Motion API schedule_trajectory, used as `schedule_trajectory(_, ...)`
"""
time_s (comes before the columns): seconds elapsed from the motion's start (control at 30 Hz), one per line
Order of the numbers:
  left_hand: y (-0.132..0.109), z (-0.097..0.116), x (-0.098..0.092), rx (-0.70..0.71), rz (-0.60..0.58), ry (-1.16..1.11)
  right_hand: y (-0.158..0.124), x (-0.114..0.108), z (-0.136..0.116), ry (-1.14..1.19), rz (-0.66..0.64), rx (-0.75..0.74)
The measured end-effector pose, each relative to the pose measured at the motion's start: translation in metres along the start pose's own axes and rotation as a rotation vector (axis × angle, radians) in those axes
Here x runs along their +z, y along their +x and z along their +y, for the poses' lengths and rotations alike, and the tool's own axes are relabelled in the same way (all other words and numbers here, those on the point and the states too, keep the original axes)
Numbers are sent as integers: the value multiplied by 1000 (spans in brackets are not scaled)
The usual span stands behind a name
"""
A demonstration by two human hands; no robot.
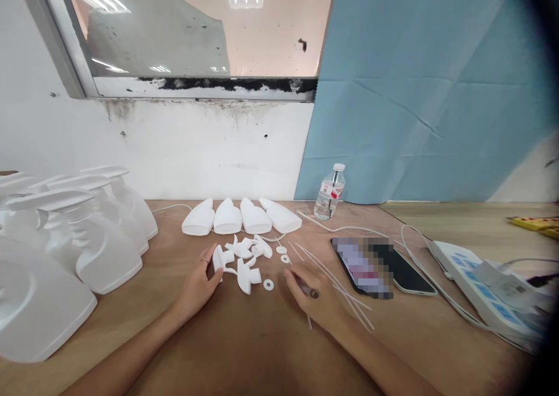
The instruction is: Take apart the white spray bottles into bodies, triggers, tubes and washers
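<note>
A white trigger head (pixel 222 260) is loosely gripped by the left hand (pixel 198 282). A thin dip tube (pixel 310 322), lying near-to-far, seems pinched by the right hand (pixel 313 296). Between the hands a washer (pixel 268 284) is seen, nearer the right.

Wears a thin ring (pixel 204 260) on one finger of the left hand (pixel 198 282); shows bare forearms, right hand (pixel 312 296) likewise bare, fingers slender.
</note>
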State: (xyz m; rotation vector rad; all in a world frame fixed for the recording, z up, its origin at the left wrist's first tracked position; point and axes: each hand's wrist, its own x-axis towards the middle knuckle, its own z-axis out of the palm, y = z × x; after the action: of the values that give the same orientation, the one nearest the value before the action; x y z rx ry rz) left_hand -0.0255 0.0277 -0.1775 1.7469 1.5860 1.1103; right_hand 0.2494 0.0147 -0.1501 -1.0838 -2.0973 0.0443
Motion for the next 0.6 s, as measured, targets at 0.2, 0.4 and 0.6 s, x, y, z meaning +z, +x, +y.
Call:
schedule_trajectory(0.2,2,-5,-1,17,-19,31,4,-6,23,-185,51,18)
schedule_trajectory(0.4,4,-11,-2,62,-5,6,5,-14,54,-285,120,131)
schedule_trajectory(0.6,3,-10,-8,92,90,-13,4,-16,64,-324,154,190)
